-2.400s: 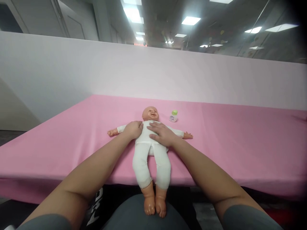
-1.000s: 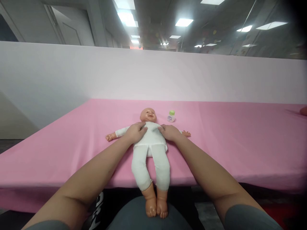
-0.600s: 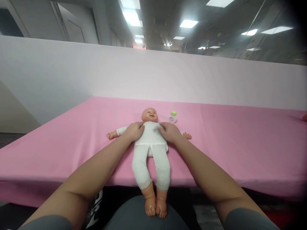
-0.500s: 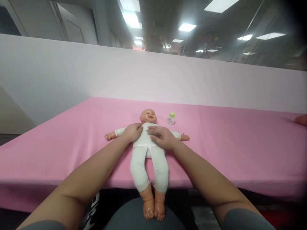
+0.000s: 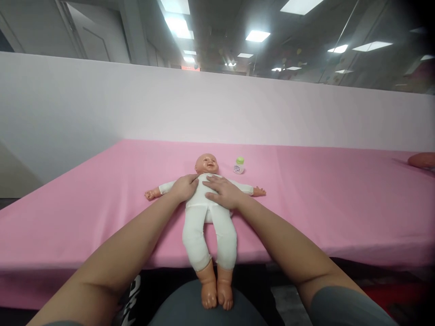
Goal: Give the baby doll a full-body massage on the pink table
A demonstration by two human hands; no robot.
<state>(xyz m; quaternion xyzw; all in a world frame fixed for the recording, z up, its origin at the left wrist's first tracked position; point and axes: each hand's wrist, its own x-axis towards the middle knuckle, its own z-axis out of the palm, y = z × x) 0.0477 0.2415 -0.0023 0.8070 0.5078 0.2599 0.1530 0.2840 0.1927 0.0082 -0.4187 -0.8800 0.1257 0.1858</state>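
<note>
A baby doll (image 5: pixel 208 222) in a white suit lies on its back on the pink table (image 5: pixel 102 199), head away from me, legs hanging over the near edge. My left hand (image 5: pixel 183 188) rests on the doll's chest near its shoulder, fingers curled on the fabric. My right hand (image 5: pixel 222 192) lies flat across the doll's chest and belly, fingers spread and pointing left. Neither hand grips anything. A small white bottle with a green cap (image 5: pixel 239 165) stands just right of the doll's head.
A pale partition wall (image 5: pixel 217 108) rises behind the table. An orange-pink object (image 5: pixel 423 159) lies at the far right edge of the table. My lap in grey sits under the doll's feet (image 5: pixel 217 294).
My right hand slid from the doll's right shoulder onto the middle of its chest and lies flat. The left hand stays at the chest. The view drifted slightly.
</note>
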